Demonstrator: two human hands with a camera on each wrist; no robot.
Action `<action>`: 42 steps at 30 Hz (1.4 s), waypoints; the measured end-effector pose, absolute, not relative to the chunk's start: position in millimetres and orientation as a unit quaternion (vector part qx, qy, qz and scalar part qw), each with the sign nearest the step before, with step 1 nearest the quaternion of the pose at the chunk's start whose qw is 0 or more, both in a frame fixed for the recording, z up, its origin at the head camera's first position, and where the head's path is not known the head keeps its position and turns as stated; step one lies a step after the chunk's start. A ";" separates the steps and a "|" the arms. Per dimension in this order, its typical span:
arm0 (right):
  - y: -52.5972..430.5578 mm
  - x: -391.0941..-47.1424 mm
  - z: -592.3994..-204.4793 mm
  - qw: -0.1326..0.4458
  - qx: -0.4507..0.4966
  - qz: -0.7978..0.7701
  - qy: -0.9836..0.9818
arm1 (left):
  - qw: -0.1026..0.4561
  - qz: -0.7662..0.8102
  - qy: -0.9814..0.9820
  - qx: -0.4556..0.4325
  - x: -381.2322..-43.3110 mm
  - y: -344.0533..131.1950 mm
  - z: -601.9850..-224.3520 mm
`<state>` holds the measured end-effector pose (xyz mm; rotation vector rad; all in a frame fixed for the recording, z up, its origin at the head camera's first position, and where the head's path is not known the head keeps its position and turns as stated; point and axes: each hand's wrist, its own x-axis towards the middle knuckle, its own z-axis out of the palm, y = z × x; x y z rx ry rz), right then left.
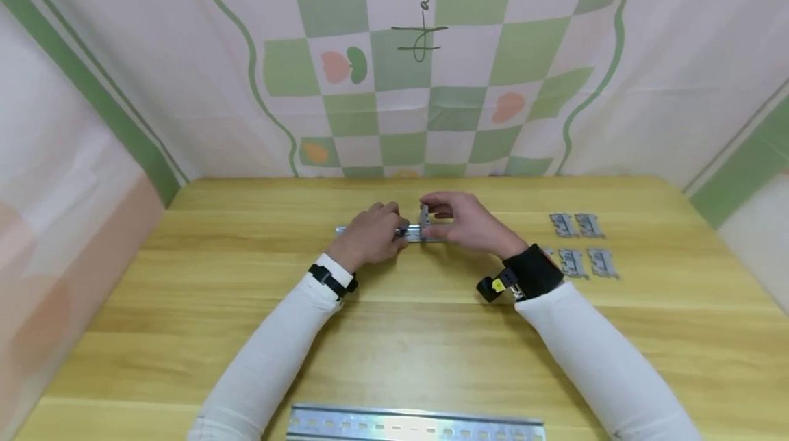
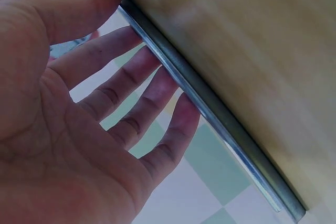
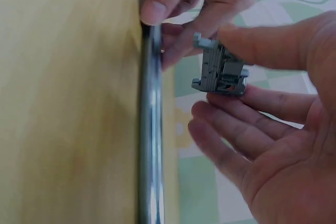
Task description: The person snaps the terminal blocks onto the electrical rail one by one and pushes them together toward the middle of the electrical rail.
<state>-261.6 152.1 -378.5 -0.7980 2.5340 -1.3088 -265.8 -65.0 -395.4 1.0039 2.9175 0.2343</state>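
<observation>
Grey block (image 1: 424,216) is in R hand (image 1: 471,222), pinched btwn thumb & fingers, held just above rail (image 1: 414,235); R wrist view shows a gap btwn the two. L hand (image 1: 372,234) grips rail's L part, thumb on near side, fingertips on far side. Rail's on or just over table (image 1: 394,331), can't tell which. R of rail, well apart: 5 more blocks (image 1: 602,263) in 2 rows, 1 partly hidden by black band (image 1: 533,272) on R wrist. White sleeves (image 1: 265,359) come in from rail's near side. Also that side, well apart: slotted strip (image 1: 357,422), cut off by frame edge. Beyond rail, behind table: cloth (image 1: 403,61) w/ green & white checks.
</observation>
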 end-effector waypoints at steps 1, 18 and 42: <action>150.7 -261.4 -379.5 0.089 -0.268 -0.431 0.857 | 0.023 0.077 0.942 0.325 -266.1 -65.4 -395.6; 139.8 -258.2 -388.0 0.068 -0.264 -0.348 0.897 | 0.022 0.088 0.941 0.327 -267.0 -64.9 -395.6; 133.4 -256.0 -389.6 0.068 -0.245 -0.347 0.903 | 0.015 0.077 0.943 0.323 -264.9 -63.6 -394.4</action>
